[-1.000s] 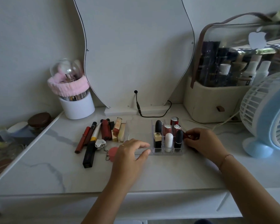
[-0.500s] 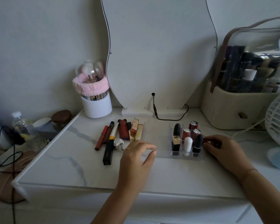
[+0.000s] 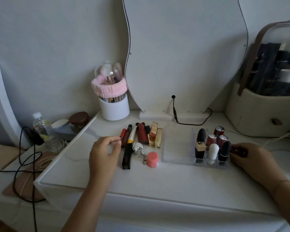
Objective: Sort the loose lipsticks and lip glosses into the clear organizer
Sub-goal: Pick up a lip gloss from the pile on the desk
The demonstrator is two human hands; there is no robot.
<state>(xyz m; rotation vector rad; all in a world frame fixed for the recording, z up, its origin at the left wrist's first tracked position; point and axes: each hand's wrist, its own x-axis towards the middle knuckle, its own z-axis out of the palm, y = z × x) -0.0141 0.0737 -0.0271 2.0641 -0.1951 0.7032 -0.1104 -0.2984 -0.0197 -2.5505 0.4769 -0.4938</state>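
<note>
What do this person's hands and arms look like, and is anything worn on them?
The left hand and right hand are bare, without gloves. The forearms are uncovered, with no sleeves in view. A thin bracelet seems to circle the right wrist, though it shows only faintly. No watch is visible.

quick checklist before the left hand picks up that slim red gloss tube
1. Reach: ok, the left hand has its fingertips at the near end of the slim red gloss tube.
2. Firm pinch on it: cannot tell.
3. Room in the clear plastic organizer: ok, its wide left section is bare.
4. Other hand free: not ok, the right hand grips a dark red tube beside the organizer.
</note>
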